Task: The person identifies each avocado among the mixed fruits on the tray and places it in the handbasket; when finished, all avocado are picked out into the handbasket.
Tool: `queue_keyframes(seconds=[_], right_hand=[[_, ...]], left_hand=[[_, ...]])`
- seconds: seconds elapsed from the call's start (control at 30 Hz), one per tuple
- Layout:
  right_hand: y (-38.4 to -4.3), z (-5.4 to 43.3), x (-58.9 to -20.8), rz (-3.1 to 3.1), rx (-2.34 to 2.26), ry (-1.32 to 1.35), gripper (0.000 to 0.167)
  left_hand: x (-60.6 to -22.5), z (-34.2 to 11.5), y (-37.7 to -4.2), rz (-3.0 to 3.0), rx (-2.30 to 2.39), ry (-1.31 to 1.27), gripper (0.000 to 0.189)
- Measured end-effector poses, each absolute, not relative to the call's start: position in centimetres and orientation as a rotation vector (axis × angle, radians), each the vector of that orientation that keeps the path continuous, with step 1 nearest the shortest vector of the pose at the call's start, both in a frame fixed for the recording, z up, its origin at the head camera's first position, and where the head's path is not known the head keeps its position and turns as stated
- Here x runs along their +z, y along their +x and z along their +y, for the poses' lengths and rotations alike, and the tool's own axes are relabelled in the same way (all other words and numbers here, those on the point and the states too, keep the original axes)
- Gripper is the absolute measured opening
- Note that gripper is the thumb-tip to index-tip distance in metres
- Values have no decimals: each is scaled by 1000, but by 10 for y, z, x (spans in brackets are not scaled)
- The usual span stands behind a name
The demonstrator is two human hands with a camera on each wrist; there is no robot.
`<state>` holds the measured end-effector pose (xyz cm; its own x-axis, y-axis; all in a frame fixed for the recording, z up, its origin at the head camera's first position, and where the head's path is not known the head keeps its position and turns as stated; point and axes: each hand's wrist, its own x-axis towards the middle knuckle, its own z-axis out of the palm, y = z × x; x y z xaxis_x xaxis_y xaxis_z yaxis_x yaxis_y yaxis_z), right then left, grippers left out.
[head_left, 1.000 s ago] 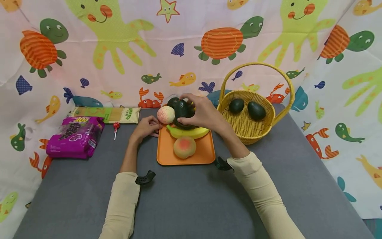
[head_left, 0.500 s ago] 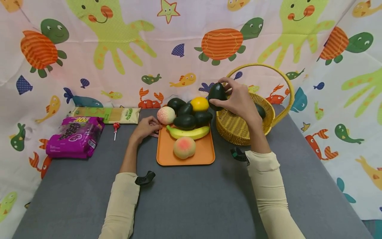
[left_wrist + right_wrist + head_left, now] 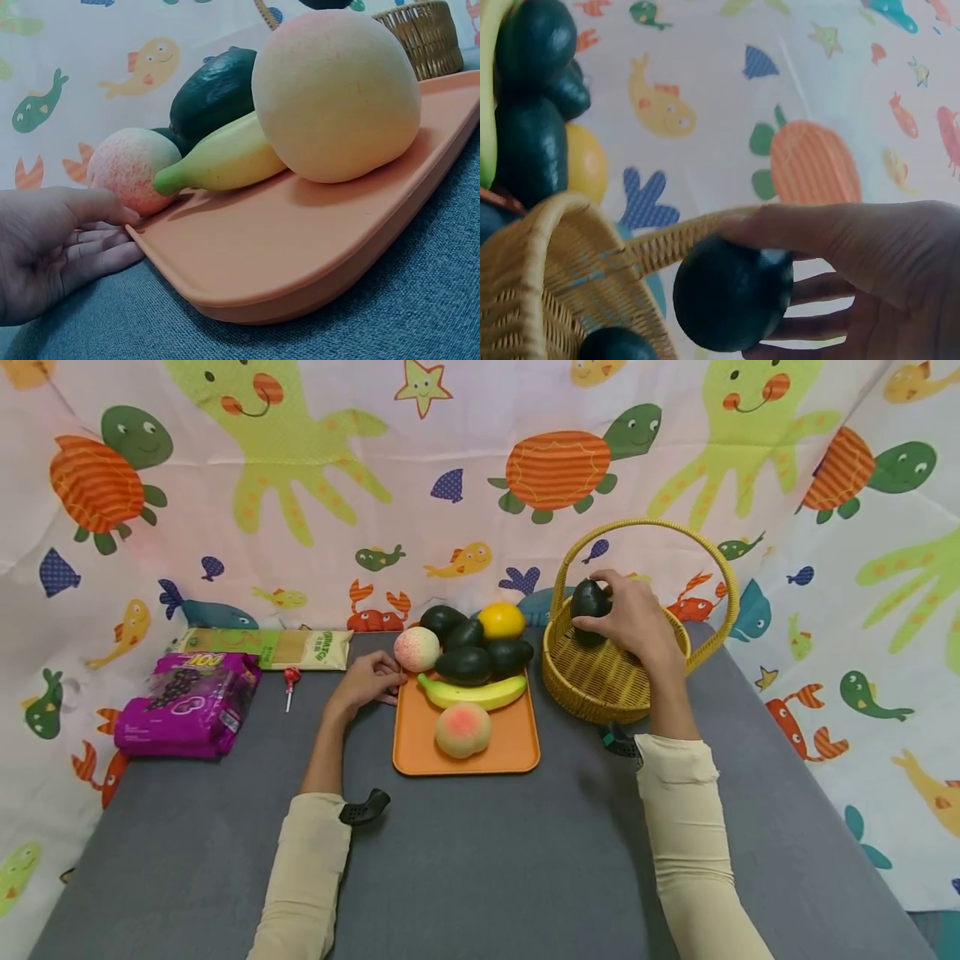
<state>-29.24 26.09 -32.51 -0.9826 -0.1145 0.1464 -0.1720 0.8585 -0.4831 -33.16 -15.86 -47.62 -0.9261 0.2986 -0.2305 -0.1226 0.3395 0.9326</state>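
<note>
The step in hand seems to be the placing of an avocado into the yellow wicker basket, which stands at two o'clock of the orange tray. The right hand holds this avocado between thumb and fingers, which are spread only so wide as the fruit. The fruit is over the eleven o'clock part of the basket, under the arch of the handle. Whether it touches anything below, I cannot tell. Another dark fruit shows inside the basket in the right wrist view.

The left hand is at ten o'clock of the tray, with a narrow grip: the thumb is over the rim and the fingers are along its outer side. In my judgement, it serves to keep the tray steady.

On the tray, the peach lies near the middle, the banana just beyond it, and more avocados beyond this, with a yellow fruit at one o'clock and a speckled fruit at eleven.

The next move, I think, calls for a gentle lowering and a slow release, because the smooth fruit may roll against its neighbour. The wrist should also avoid the handle.
</note>
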Motion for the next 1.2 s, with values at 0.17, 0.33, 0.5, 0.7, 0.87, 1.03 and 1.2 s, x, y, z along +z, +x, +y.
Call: queue_keyframes(seconds=[0.17,0.33,0.5,0.7,0.87,1.03,1.2], right_hand=[[-304,269,-336,-3048,698,191,72],[-323,267,-353,-3151,570,208,69],[-334,263,-375,-3200,518,169,59],[-337,266,-396,-3178,458,106,37],[-336,271,-402,-3107,480,97,38],[-334,271,-402,-3107,482,114,44],[-333,271,-401,-3097,470,128,46]], left_hand=[[-489,-161,-334,2279,1619,175,30],[-494,-163,-337,2296,1634,188,32],[-495,-163,-339,2288,1623,191,33],[-496,-163,-343,2253,1624,165,30],[-494,-161,-345,2261,1620,175,33],[-495,-161,-342,2280,1615,179,35],[-499,-163,-341,2289,1626,194,32]])
